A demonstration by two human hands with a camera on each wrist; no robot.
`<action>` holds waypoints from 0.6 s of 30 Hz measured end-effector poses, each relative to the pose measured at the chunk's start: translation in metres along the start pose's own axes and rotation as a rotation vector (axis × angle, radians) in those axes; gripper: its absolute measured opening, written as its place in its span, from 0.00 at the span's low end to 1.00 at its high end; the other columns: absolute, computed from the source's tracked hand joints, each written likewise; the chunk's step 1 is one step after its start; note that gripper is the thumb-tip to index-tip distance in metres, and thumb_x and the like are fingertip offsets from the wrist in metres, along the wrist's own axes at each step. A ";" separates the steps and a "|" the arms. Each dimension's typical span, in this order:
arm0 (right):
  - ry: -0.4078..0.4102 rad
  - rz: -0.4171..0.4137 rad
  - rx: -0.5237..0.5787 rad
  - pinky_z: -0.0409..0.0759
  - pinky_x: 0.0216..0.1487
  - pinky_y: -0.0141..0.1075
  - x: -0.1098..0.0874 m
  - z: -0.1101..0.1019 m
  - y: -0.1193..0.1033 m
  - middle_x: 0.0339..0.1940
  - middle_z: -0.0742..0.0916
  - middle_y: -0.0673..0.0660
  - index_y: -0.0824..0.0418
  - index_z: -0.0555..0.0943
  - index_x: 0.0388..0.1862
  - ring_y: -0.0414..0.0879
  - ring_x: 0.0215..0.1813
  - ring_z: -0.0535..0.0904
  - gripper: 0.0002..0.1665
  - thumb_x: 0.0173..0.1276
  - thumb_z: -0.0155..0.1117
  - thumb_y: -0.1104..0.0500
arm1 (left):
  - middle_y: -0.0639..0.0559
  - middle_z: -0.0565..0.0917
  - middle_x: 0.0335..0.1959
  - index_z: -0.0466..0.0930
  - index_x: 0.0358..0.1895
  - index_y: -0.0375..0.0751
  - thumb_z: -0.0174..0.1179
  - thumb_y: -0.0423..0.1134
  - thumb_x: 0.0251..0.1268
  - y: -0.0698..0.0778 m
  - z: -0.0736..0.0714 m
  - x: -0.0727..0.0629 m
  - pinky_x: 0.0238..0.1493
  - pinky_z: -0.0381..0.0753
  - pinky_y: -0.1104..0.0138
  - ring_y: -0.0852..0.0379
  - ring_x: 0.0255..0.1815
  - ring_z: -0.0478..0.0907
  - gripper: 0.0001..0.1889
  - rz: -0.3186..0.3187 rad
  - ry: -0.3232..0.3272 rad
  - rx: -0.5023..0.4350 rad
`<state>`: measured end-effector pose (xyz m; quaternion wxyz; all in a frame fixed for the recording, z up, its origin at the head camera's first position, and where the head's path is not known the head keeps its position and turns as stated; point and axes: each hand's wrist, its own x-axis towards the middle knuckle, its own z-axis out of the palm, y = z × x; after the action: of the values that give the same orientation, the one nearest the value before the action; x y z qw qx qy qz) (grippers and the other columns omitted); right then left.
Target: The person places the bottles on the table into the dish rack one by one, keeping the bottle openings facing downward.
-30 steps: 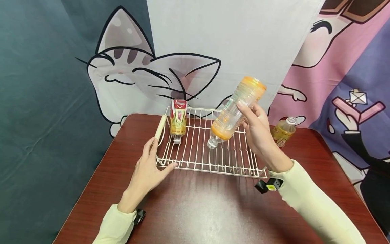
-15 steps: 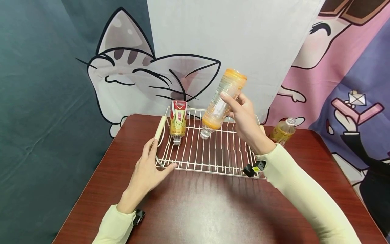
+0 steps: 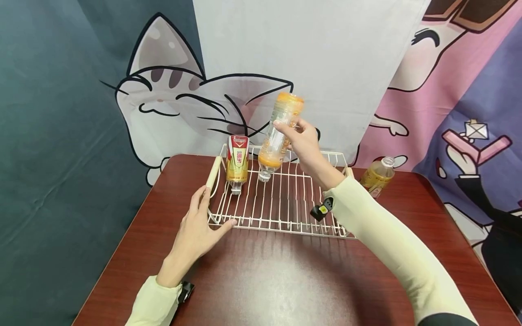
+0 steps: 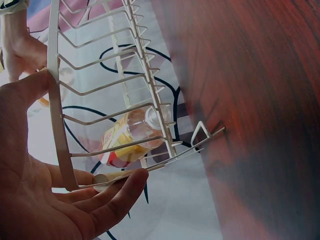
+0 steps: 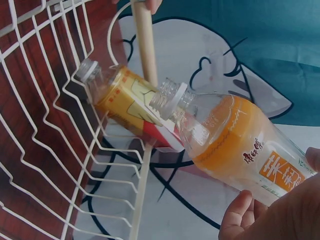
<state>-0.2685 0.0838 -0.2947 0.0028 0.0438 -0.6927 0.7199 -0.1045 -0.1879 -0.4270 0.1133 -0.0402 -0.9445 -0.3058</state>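
My right hand (image 3: 299,138) grips an empty clear plastic bottle (image 5: 240,140) with orange bands, tilted neck down above the white wire rack (image 3: 271,224). Its uncapped mouth points at the wires, and the base is uppermost. A red and yellow bottle (image 3: 237,160) stands neck down at the rack's left side, also uncapped. My left hand (image 3: 195,231) holds the rack's front left corner, thumb on the front rail and fingers along the side by the cream handle (image 3: 214,172). In the left wrist view, the fingers (image 4: 117,200) bend around that corner.
Another uncapped bottle (image 3: 377,176) with a yellow label stands upright on the dark red table (image 3: 261,276), right of the rack. Behind the table hangs a cartoon cat backdrop (image 3: 171,95). The rack's second handle (image 3: 349,172) is partly behind my right sleeve.
My right hand has carried the orange-banded bottle leftward over the rack, nearer the red and yellow bottle, and it leans less. My left hand has stayed at the rack's corner.
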 end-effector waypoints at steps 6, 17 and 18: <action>-0.009 0.037 -0.034 0.86 0.65 0.51 0.010 0.004 0.014 0.52 0.84 0.55 0.68 0.80 0.71 0.47 0.51 0.84 0.32 0.77 0.75 0.51 | 0.44 0.59 0.88 0.57 0.89 0.33 0.78 0.63 0.64 0.000 0.000 0.000 0.60 0.82 0.33 0.25 0.63 0.82 0.60 0.014 0.011 0.006; -0.049 0.096 -0.195 0.87 0.63 0.49 0.027 0.011 0.039 0.61 0.87 0.64 0.67 0.78 0.74 0.54 0.57 0.86 0.36 0.78 0.74 0.46 | 0.46 0.60 0.87 0.57 0.89 0.34 0.77 0.64 0.64 0.001 0.000 -0.001 0.56 0.83 0.33 0.26 0.62 0.83 0.60 0.013 0.010 0.030; -0.059 0.099 -0.199 0.87 0.64 0.50 0.027 0.012 0.041 0.62 0.87 0.65 0.68 0.78 0.74 0.55 0.58 0.86 0.36 0.78 0.74 0.47 | 0.46 0.60 0.88 0.57 0.89 0.34 0.77 0.64 0.64 0.001 0.000 -0.001 0.56 0.83 0.33 0.26 0.62 0.83 0.60 0.013 0.010 0.033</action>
<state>-0.2975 0.0683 -0.3332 -0.0488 0.0305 -0.7619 0.6451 -0.1038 -0.1873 -0.4265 0.1204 -0.0428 -0.9486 -0.2895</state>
